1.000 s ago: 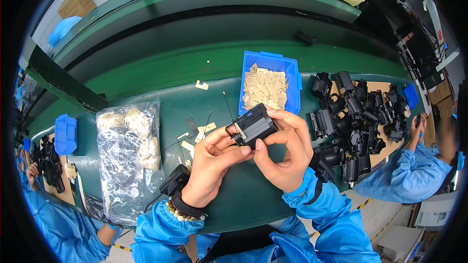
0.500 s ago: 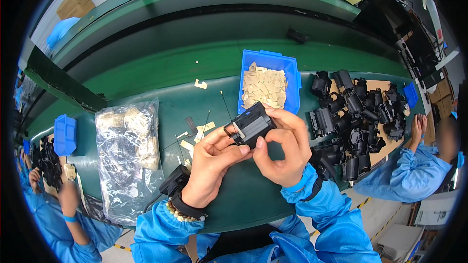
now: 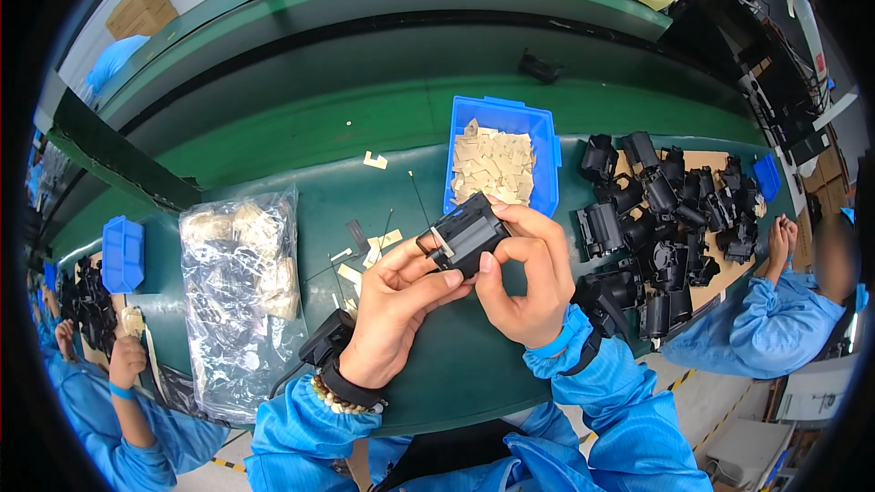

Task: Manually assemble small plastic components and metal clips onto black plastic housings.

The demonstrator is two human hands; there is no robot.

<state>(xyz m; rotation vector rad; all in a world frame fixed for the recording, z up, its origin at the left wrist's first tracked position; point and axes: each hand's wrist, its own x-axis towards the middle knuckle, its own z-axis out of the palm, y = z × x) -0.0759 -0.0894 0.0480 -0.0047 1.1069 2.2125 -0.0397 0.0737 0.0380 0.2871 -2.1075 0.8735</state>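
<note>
A black plastic housing (image 3: 475, 233), blocky with a ribbed side, is held tilted between both hands above the front of the green bench. My left hand (image 3: 390, 314) grips its left end, the thumb along the near edge. The fingers of my right hand (image 3: 530, 284) are closed on its right end, thumb and forefinger bent into a ring. A thin dark cable (image 3: 418, 197) with a small tip rises at the housing's left end, beside a pale strip. Just beyond stands a blue bin (image 3: 550, 138) of small cream-coloured pieces (image 3: 493, 164).
Many black housings (image 3: 663, 264) lie heaped on cardboard at the right. Loose cream pieces (image 3: 350, 273) and thin cables are scattered left of my hands. A clear plastic bag (image 3: 239, 301) lies further left. Co-workers in blue sit at both sides (image 3: 775, 314).
My hands and the housing have shifted very slightly left, with the same hold. At the left, a co-worker's raised hand has changed position.
</note>
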